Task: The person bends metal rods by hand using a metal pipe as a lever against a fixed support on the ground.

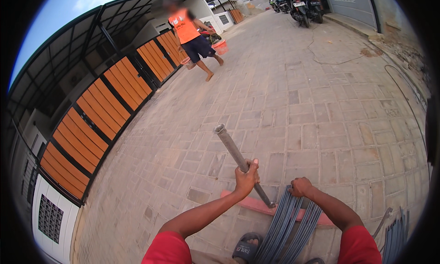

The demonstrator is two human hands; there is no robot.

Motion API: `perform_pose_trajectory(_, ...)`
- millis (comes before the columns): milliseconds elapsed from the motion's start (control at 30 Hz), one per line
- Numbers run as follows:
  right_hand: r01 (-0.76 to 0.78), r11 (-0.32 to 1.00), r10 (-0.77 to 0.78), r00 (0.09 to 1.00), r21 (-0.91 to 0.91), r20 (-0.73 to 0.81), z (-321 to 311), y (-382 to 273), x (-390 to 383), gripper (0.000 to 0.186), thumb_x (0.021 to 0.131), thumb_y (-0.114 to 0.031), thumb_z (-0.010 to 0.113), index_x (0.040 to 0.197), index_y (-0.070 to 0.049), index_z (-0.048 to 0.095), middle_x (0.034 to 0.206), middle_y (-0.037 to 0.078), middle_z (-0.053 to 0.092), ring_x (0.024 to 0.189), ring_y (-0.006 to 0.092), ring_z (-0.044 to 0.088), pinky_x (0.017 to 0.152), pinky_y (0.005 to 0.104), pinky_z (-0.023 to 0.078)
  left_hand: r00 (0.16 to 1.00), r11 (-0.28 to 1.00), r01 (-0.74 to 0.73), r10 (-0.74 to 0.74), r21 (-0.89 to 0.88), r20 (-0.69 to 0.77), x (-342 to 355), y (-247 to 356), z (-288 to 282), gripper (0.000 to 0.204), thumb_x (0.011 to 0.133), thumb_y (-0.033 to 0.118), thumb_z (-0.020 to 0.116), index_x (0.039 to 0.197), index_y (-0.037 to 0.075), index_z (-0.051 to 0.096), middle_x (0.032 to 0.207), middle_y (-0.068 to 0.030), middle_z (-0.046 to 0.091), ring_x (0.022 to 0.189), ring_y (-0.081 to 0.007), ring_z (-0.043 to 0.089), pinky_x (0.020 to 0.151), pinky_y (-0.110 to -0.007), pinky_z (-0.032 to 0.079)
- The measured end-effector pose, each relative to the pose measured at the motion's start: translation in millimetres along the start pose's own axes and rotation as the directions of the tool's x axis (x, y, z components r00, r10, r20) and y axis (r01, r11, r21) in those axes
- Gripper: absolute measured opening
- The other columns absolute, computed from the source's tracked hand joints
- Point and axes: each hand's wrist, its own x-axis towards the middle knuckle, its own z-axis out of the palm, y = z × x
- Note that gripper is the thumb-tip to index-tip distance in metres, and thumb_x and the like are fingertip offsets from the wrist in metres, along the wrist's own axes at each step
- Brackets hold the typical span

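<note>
Nearest, two groups of slim grey metal rods (280, 222) point away from the wearer, slanting right, across a red bar (251, 203); their near ends are cut off. A dark sandal (246, 246) is left of them. The right hand (301, 187) is at the rods' far ends, fingers curled; whether they grip cannot be told. The left hand (246, 178) has its fingers clamped around a metal pipe (232, 147) above the paving, its long axis running from far left down toward the rods; lower-end contact is unclear. Beyond, a person (185, 28), face blurred, carries buckets.
</note>
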Motion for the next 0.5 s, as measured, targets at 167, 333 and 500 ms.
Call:
perform_pose_trajectory(167, 0.002, 1.0, -0.002, 0.999, -0.017, -0.039, -9, 0, -5, 0.04, 0.083, -0.037, 0.06, 0.094, 0.0, 0.071, 0.098, 0.023, 0.069, 0.095, 0.0362, 0.066, 0.091, 0.0453, 0.049, 0.999, 0.999, -0.036, 0.035, 0.013, 0.008, 3, 9, 8, 0.032, 0.095, 0.027, 0.063, 0.075, 0.007, 0.048, 0.05, 0.0011, 0.04, 0.038, -0.0093, 0.04, 0.039, -0.028, 0.04)
perform_pose_trajectory(333, 0.02, 0.999, -0.021, 0.999, -0.029, -0.031, -7, -2, -1, 0.039, 0.083, -0.037, 0.06, 0.093, -0.001, 0.071, 0.098, 0.022, 0.069, 0.094, 0.0362, 0.067, 0.089, 0.0443, 0.051, 1.0, 1.0, -0.013, 0.013, -0.004, 0.002, 8, 5, 4, 0.032, 0.094, 0.027, 0.064, 0.076, 0.007, 0.048, 0.049, 0.0012, 0.04, 0.037, -0.0092, 0.04, 0.039, -0.027, 0.04)
perform_pose_trajectory(500, -0.038, 0.997, 0.036, 0.999, 0.061, 0.021, -11, -4, -3, 0.044, 0.085, -0.04, 0.059, 0.104, -0.001, 0.068, 0.108, 0.022, 0.066, 0.104, 0.0358, 0.063, 0.092, 0.044, 0.05, 1.0, 1.0, -0.019, 0.019, -0.008, 0.003, 6, 0, 4, 0.032, 0.094, 0.028, 0.064, 0.076, 0.007, 0.048, 0.05, 0.0016, 0.04, 0.038, -0.009, 0.04, 0.039, -0.027, 0.04)
